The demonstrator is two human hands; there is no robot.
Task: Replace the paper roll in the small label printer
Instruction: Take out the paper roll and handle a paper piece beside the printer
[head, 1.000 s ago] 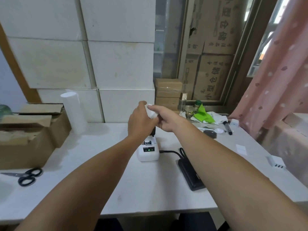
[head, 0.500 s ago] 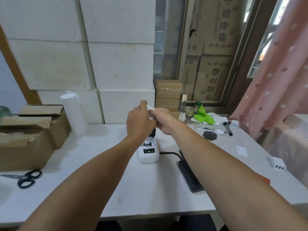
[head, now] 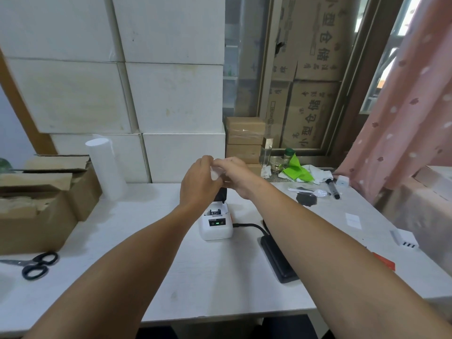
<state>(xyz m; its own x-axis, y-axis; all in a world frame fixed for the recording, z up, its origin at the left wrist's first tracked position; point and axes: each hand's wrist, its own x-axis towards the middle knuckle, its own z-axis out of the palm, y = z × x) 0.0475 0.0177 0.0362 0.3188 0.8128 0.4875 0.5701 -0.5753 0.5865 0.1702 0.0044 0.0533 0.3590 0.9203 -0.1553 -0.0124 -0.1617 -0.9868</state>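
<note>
The small white label printer [head: 215, 227] stands mid-table with its black lid tipped up at the back and a green light on its front. Its paper bay is open on top. Above and just behind it, my left hand [head: 199, 183] and my right hand [head: 236, 176] meet in the air, fingers pinched together around a small white paper roll [head: 215, 172]. Only a sliver of the roll shows between the fingers.
A black cable runs from the printer to a black power bank [head: 277, 259] on its right. Scissors [head: 36, 265] and open cardboard boxes [head: 41, 199] lie left, with a tall white roll [head: 105, 167] behind. A pen, a spoon and clutter sit at the back right.
Both hands have stayed above the printer, working the roll; the fingers closed in tighter so less of the white roll shows. The view has shifted slightly.
</note>
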